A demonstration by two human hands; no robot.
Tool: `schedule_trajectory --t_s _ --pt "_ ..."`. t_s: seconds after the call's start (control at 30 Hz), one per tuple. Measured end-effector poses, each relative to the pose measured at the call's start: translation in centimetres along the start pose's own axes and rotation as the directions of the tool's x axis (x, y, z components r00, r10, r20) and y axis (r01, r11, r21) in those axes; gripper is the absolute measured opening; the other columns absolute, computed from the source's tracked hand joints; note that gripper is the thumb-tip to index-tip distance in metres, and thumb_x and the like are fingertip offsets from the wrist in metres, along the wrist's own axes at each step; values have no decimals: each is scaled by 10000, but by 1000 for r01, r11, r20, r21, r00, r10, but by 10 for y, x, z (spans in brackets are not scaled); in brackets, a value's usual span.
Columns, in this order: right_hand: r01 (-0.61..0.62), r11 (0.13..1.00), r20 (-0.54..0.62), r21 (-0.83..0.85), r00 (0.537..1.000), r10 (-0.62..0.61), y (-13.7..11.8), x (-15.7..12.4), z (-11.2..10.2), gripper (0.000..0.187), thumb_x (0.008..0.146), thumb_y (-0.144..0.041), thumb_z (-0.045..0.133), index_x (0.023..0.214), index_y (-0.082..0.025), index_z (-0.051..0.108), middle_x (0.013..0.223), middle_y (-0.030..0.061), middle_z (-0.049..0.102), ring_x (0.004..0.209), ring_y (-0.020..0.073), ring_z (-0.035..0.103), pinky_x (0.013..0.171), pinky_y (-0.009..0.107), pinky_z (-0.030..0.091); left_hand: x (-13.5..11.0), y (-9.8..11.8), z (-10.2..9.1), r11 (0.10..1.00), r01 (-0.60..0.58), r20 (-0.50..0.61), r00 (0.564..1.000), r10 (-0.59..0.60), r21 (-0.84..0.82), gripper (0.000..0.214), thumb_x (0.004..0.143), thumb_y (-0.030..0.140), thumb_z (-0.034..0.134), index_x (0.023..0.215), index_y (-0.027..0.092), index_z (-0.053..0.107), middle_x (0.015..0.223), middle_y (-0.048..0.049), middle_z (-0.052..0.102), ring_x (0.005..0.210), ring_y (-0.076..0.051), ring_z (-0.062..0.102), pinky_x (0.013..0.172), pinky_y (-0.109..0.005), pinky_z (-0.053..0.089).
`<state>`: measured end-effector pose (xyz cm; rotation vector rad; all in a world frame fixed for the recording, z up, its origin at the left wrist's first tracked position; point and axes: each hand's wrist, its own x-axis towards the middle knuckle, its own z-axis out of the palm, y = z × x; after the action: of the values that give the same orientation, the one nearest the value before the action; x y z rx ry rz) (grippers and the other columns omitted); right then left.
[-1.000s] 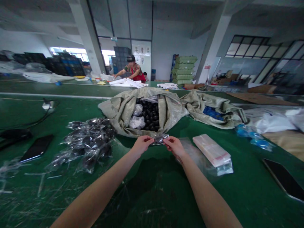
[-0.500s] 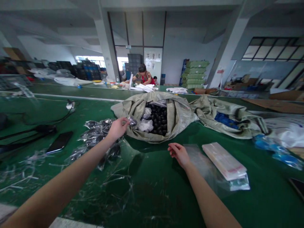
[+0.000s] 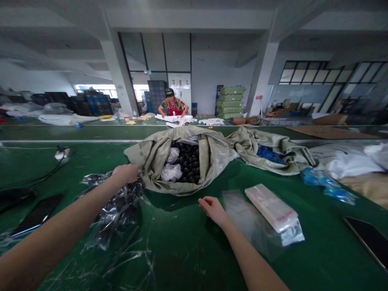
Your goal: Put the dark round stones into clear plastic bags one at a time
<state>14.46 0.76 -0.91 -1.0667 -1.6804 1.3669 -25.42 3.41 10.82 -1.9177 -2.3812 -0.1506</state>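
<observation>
Bagged black balls (image 3: pixel 117 210) beside woven sack (image 3: pixel 215 157)

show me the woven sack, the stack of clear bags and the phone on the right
woven sack (image 3: pixel 216 155), head view, point on the fabric of its right side
stack of clear plastic bags (image 3: pixel 269 208), head view, point on the top of the stack
black phone (image 3: pixel 368 238), head view, point on its dark face

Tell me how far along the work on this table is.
Done: a heap of black balls in clear plastic lies left of the sack. In hand: the left hand is at that heap, and the right hand rests empty beside a stack of clear bags. Left: many more black balls fill the open sack, so much of the work appears to remain.
</observation>
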Motion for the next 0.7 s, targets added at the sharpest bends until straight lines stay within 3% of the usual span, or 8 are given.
schedule_trajectory --t_s 0.13,0.3,0.53,0.7 --pt "77 977 -13 -200 997 -81 1 -1 3 488 833 -572 519 539 -189 447 515 -56 364 507 88 340 493 243 245 23 54 -4 993 -98 -24 995 100 63 250 775 341 537 796 148 694 888 -194 710 889 -345 673 794 -420 491" --pt "131 931 2 -341 990 -139 5 0 9 499 860 -498 510 489 -198 364 484 -55 322 496 90 311 500 255 218 58 123 4 963 -269 -50 962 270 13 279 814 329 486 877 176 710 961 -167 715 925 -288 668 823 -349 469" --pt "140 902 23 -408 989 -143 3 0 9 488 876 -446 502 476 -194 380 459 -53 336 463 86 310 491 254 224 118 198 42 876 -440 51 888 457 -199 288 778 367 591 979 209 724 906 -71 749 826 -194 680 759 -241 471" --pt "144 901 32 -409 989 -144 3 1 8 464 873 -411 508 479 -194 395 452 -52 348 449 82 321 480 251 228 136 229 68 827 -478 102 845 525 -297 230 693 326 698 897 225 731 913 -58 755 854 -205 689 732 -230 475"
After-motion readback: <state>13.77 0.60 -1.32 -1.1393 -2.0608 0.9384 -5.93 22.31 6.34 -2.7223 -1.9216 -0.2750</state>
